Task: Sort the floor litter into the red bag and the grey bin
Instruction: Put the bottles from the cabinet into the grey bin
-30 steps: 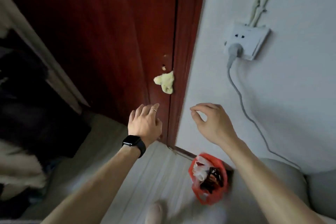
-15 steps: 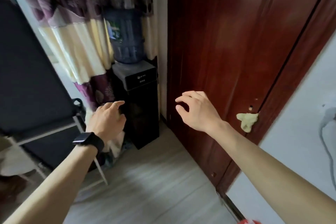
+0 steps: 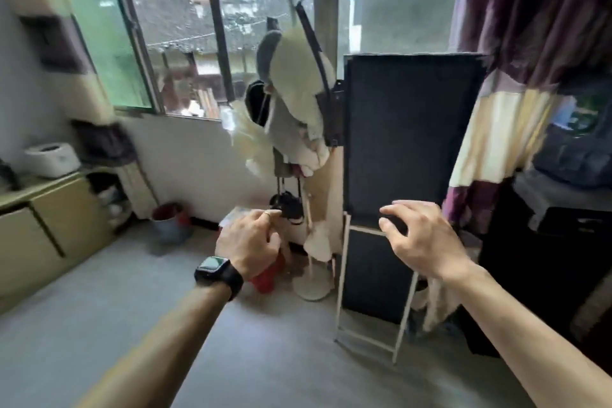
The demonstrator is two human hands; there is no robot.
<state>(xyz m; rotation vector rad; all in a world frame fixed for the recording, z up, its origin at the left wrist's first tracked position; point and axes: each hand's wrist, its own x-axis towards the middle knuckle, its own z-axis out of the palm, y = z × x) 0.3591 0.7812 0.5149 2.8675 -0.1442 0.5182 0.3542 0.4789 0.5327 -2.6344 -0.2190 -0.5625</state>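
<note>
Door gone from view; left hand [image 3: 249, 242] and right hand [image 3: 422, 242], fingers loosely curled, empty, face centre-frame coat stand [image 3: 298, 116] and black panel [image 3: 410, 129].

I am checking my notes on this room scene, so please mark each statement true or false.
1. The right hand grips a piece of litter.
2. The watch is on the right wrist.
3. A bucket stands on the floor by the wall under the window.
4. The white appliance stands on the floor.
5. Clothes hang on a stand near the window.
1. False. The right hand holds nothing, and its fingers are spread.
2. False. The watch sits at the wrist of the left hand.
3. True. The bucket is there.
4. False. The white appliance rests on top of the cabinet.
5. True. The clothes hang on the stand.
</note>
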